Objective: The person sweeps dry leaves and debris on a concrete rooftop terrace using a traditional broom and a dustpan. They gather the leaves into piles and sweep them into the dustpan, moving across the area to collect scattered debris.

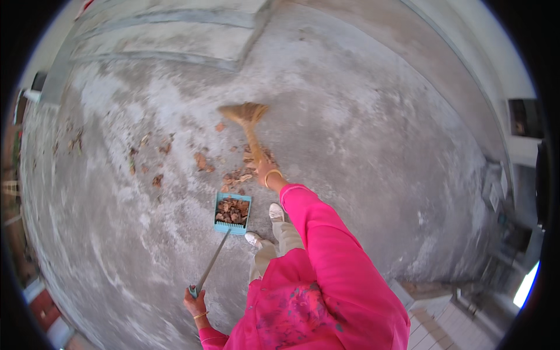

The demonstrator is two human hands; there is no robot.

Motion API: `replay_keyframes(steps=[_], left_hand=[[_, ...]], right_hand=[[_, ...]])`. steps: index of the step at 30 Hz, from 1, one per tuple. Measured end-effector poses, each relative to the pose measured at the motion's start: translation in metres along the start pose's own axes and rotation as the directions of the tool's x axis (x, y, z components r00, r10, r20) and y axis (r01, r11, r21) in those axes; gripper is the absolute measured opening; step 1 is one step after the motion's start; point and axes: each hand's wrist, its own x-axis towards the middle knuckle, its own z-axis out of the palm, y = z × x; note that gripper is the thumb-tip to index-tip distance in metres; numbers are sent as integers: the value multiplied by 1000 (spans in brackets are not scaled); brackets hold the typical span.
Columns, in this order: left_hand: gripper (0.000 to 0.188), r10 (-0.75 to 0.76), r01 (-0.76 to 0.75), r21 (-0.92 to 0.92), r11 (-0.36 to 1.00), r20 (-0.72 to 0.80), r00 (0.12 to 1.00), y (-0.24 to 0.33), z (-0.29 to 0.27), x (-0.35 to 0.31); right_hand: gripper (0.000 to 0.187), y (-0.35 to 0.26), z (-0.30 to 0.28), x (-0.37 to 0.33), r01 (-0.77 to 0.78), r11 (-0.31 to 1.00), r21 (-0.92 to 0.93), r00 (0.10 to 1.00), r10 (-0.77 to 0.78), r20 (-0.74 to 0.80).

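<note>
My right hand (pixel 266 169) is closed round the handle of a straw broom (pixel 248 116), stretched out ahead of me. The broom's fanned bristles point away from me, and they look a little blurred. Below and beside that hand lie brown dry leaves (pixel 236 178) on the concrete. Down at the left, my left hand (pixel 195 300) grips the end of a long grey handle. That handle runs up to a light blue dustpan (pixel 232 230), which rests on the ground with its mouth toward the leaf pile. A heap of dry leaves (pixel 232 210) fills much of the pan.
More leaves (pixel 157 180) lie scattered to the left on the grey concrete floor (pixel 361 175). My shoes (pixel 276 212) stand just right of the dustpan. A raised concrete step (pixel 169 44) is at the far left. A wall (pixel 443 76) curves along the right, with several objects (pixel 496 186) near it.
</note>
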Motion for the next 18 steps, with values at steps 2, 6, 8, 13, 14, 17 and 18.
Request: replay_keyframes(steps=[2,6,8,13,14,17,18], left_hand=[[33,-7,7,-62,998,-5,1000,-5,-1,4],[34,-51,56,-108,993,50,997,-17,-6,21],[35,-101,108,-84,991,79,992,-21,-9,31],[34,-98,114,-173,978,98,990,-25,-6,30],[34,-70,79,-129,988,77,995,-23,-5,29],[30,13,-5,-136,991,58,998,-13,2,22],[31,-2,6,-74,997,56,998,-9,4,18]], right_hand=[[40,27,-2,-47,21,992,128,1000,-18,-26],[46,101,-32,-146,2,912,409,999,12,-33],[48,129,-38,-182,-52,902,428,996,76,-38],[50,204,-32,-206,-188,932,310,901,290,-323],[49,225,-39,-199,-188,930,315,880,302,-368],[46,300,-83,-160,-334,864,378,767,482,-424],[44,325,-103,-143,-381,823,420,700,554,-450]])
